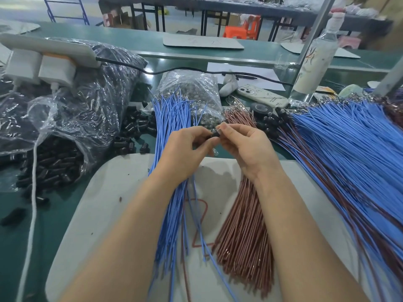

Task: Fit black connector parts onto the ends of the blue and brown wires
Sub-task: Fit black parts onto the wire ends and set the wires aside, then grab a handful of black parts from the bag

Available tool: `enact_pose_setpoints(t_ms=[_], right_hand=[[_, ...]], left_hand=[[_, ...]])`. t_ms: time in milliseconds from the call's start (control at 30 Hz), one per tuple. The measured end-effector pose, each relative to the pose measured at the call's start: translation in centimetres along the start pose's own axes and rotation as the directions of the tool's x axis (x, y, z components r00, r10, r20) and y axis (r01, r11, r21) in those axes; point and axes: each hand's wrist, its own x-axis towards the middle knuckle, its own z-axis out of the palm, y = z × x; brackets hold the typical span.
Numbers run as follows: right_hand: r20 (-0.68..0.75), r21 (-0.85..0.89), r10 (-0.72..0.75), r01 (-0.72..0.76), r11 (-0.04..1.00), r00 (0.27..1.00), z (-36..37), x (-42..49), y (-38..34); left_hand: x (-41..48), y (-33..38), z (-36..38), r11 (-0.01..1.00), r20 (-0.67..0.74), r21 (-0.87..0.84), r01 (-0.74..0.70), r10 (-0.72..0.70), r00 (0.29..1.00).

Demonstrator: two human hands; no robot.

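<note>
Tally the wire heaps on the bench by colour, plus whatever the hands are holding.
Blue wire bundle: 1
Brown wire bundle: 1
Mixed blue-and-brown heap: 1
Black connector part, pinched between the left hand and the right hand: 1
Total: 4

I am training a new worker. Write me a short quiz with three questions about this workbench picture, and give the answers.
1. True or false: the left hand and the right hand together hold one black connector part.
2. The brown wires lie on which side of the loose blue wires, as the person sees them? A) left B) right
3. Fill in: the spare black connectors spill from a clear plastic ____.

Key: 1 true; 2 B; 3 bag.
</note>
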Motion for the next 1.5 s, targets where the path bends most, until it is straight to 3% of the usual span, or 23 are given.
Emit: enact_pose_setpoints(t_ms=[300, 467, 600, 733, 833, 933, 1033, 1133, 1233, 1300, 1367, 1500], right_hand=[[0.019, -0.022, 0.05, -0.05, 0.999, 0.999, 0.6, -0.2, 0.6], [0.069, 0.244, 0.064, -0.079, 0.967, 0.996, 0.7, -0.2, 0.0], [0.074, 0.031, -0.003, 0.001, 1.0, 0.997, 0.5, -0.3, -0.2], [0.017, -0.21, -0.151, 0.151, 0.966, 0.988, 0.2, -0.6, -0.7], [0.048, -0.035, -0.107, 0.109, 0.993, 0.993, 0.8, -1.3, -1.7], [0.249, 0.194, 0.011, -0.061, 0.979, 0.968, 1.5, -2.7, -3.4], [0.419, 0.264, -0.024, -0.096, 0.96, 0.908, 0.1, -5.0, -6.5], [0.369, 0.108, -0.102, 0.067, 0.992, 0.924, -3.6, -7.4, -9.7], [0.087, -0.333, -0.14, 0.161, 0.929, 0.986, -7.9, -9.3, -12.1], [-0.089, -0.6, -0.2, 0.108, 0.792, 0.976, -10.2, -9.6, -12.7], [-0.175, -0.766, -0.244, 0.024, 0.642, 0.954, -11.9, -8.9, -12.1], [-0.348, -0.897, -0.226, -0.253, 0.363, 0.91, -13.5, -6.3, -7.0]], left_hand=[[-0.1, 0.2, 0.1, 0.997, -0.002, 0.07, -0.02, 0.02, 1.0], [-0.1, 0.7, -0.1, 0.999, -0.091, 0.026, -0.027, 0.029, 0.995], [-0.1, 0.7, -0.2, 0.998, -0.09, 0.067, 0.012, -0.006, 0.996], [0.0, 1.8, -0.6, 0.997, -0.046, 0.06, 0.038, -0.035, 0.998], [0.5, 4.0, -1.4, 0.999, -0.039, 0.029, 0.018, -0.017, 0.999], [1.6, 8.1, -2.5, 0.998, -0.143, -0.04, -0.054, 0.048, 0.989], [3.3, 12.9, -3.2, 0.97, -0.3, -0.185, -0.157, 0.096, 0.949], [5.0, 16.5, -2.5, 0.9, -0.416, -0.34, -0.272, 0.116, 0.902], [6.7, 17.7, 0.9, 0.803, -0.341, -0.58, -0.139, -0.085, 0.936], [7.4, 17.4, 4.1, 0.671, -0.216, -0.742, 0.021, -0.268, 0.939], [7.7, 16.3, 7.7, 0.553, -0.088, -0.819, 0.152, -0.383, 0.919], [6.8, 12.2, 14.5, 0.557, 0.187, -0.696, 0.453, -0.469, 0.863]])
